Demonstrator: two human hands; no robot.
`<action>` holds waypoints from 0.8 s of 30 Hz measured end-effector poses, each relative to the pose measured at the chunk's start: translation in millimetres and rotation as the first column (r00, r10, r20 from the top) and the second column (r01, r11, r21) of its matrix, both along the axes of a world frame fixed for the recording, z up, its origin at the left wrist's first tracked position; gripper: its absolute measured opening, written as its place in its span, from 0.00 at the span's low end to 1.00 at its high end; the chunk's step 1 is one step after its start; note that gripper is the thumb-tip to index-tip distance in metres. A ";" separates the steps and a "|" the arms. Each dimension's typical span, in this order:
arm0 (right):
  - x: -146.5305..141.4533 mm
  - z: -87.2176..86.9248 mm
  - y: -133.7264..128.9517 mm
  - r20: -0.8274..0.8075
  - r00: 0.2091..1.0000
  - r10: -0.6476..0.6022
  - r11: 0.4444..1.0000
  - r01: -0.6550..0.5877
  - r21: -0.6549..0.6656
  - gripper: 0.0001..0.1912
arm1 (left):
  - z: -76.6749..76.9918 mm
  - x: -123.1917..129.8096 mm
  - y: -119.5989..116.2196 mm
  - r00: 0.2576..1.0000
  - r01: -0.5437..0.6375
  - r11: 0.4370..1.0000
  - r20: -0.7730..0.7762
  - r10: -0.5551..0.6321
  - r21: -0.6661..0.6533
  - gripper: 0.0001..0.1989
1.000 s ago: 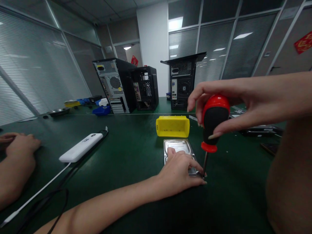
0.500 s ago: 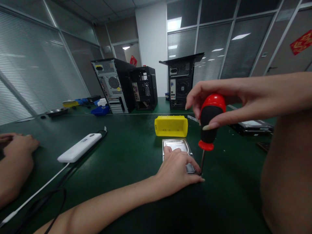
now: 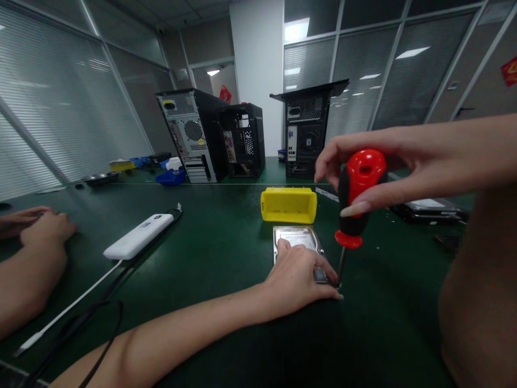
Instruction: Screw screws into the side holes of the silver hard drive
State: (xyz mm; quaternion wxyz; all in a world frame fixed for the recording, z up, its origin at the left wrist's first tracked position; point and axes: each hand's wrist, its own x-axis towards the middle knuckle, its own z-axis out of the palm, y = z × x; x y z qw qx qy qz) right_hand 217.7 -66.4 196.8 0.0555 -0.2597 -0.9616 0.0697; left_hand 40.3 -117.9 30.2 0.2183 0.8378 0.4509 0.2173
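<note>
A silver hard drive (image 3: 298, 235) lies flat on the green table, partly covered by my left hand (image 3: 297, 272). That hand grips the drive, its thumb and index finger around the near right corner. My right hand (image 3: 375, 178) holds a red and black screwdriver (image 3: 354, 188) by its thick handle, fingers around the grip and thumb on the near side. The shaft points down, slightly tilted, and its tip meets the corner of the drive between my left thumb and index finger. Any screw under the tip is too small to make out.
A yellow bin (image 3: 288, 206) stands just behind the drive. On the left lie a white power bank (image 3: 139, 236) with cables and another person's hands (image 3: 46, 231). Computer cases (image 3: 202, 134) line the back. More drives (image 3: 428, 210) sit at right, beyond my right arm.
The screwdriver handle has turned in my right hand, showing more red on its near side. The whole view has shifted slightly. My left hand stays on the drive.
</note>
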 end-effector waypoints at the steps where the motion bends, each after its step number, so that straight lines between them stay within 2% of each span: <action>1: -0.6 0.1 0.0 -0.003 1.000 -0.009 1.000 0.009 -0.001 0.28 | -0.3 0.0 0.2 1.000 0.000 1.000 0.004 0.000 0.003 0.12; 6: -13.7 0.7 -2.2 0.014 0.996 -0.089 0.996 0.089 0.007 0.27 | 0.9 0.4 0.1 1.000 -0.005 1.000 -0.015 0.004 -0.006 0.12; 9: -21.6 0.4 -4.0 0.019 0.984 -0.177 0.983 0.176 0.050 0.25 | 2.7 0.6 -0.4 1.000 -0.002 1.000 -0.019 0.002 -0.028 0.11; 11: -23.2 -0.2 -2.5 0.020 0.981 -0.191 0.979 0.189 0.076 0.25 | 2.9 0.4 -0.4 1.000 0.001 1.000 -0.017 -0.002 -0.028 0.11; 19: -7.7 1.2 2.2 0.013 0.998 -0.060 0.992 0.058 0.111 0.28 | -1.0 -2.2 0.2 1.000 0.012 0.999 -0.008 -0.012 0.037 0.12; 22: -2.5 2.7 -1.3 0.001 0.999 0.035 0.996 -0.035 0.085 0.25 | 0.5 -2.1 -0.4 1.000 0.004 0.999 -0.028 -0.003 0.034 0.12; 24: -2.9 2.5 -1.9 -0.003 0.999 0.047 0.996 -0.047 0.078 0.23 | 1.7 -1.6 -0.8 0.999 0.002 0.999 -0.032 -0.001 0.034 0.12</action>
